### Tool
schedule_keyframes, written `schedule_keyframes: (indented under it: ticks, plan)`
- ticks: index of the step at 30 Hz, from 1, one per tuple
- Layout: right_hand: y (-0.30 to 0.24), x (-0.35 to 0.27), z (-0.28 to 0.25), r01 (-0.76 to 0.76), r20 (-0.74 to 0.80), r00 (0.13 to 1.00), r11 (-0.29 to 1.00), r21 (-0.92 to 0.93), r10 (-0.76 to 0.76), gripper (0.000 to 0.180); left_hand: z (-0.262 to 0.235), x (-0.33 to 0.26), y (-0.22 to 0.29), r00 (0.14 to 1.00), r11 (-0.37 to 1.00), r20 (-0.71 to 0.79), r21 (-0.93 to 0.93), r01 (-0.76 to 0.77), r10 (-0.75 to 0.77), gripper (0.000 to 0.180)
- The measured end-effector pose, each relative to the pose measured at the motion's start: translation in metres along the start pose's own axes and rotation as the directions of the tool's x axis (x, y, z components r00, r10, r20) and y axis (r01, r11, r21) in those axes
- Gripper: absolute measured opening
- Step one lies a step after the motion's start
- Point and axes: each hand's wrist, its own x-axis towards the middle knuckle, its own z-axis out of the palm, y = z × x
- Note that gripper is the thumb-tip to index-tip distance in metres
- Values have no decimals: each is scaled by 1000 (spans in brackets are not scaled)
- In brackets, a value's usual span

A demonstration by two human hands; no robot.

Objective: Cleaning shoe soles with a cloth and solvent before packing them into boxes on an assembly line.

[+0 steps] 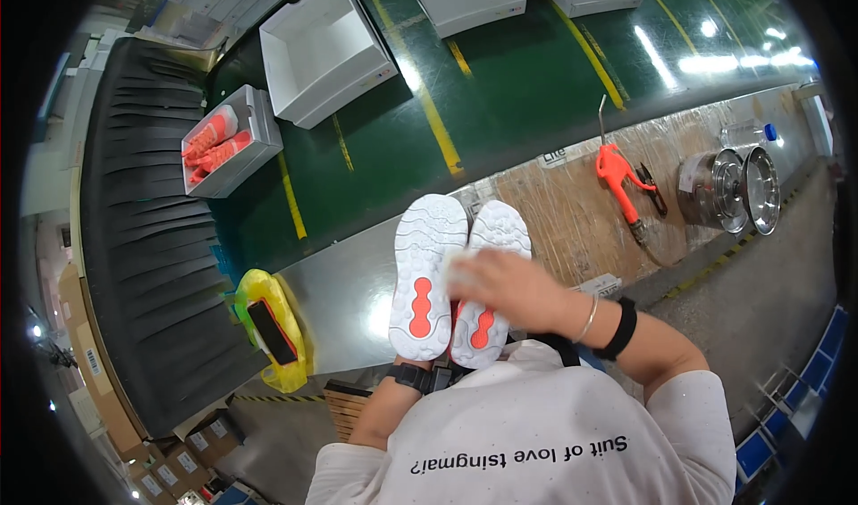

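A pair of sneakers is held soles up in front of me. Both the left shoe (pixel 431 246) and the right shoe (pixel 500 228) have white wavy-tread soles with coral inserts. My left hand (pixel 414 361) comes up beneath them and grips them from behind; its fingers are hidden by the soles, and a black watch is on that wrist. Across the right sole lies my right hand (pixel 505 283), blurred by motion, with its fingers drawn together near the gap between the shoes. Something small and whitish (pixel 458 271) shows at its fingertips, too smeared to name.
Beyond a metal ledge (pixel 344 304) runs a green conveyor belt (pixel 375 161) carrying an empty white box (pixel 335 89) and a box of coral shoes (pixel 234 179). At right are a red air gun (pixel 617 183), metal canister (pixel 710 192) and bottle (pixel 746 133). A phone (pixel 272 332) rests on yellow plastic (pixel 295 313).
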Motion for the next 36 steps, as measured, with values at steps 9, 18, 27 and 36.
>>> schedule_keyframes:
  ticks: [9, 18, 27, 36]
  plan:
    - [56, -36, 8, -377, -261, 879, 917, 131, 399, 50, 20, 17, -3, 997, 998, -48, 18, -61, 62, 45]
    - [62, -59, 4, -514, -307, 820, 857, -23, 483, 44, 16, 18, -4, 974, 994, -199, 38, -99, 105, 45]
    - [-34, -66, -11, 189, 18, 982, 982, -12, -189, 44, 0, 0, -15, 966, 544, -106, 838, -40, 234, 47]
    - [-13, 3, -31, 32, 11, 999, 997, 76, -33, 40, 8, 3, 2, 925, 672, -256, 740, 0, 282, 47]
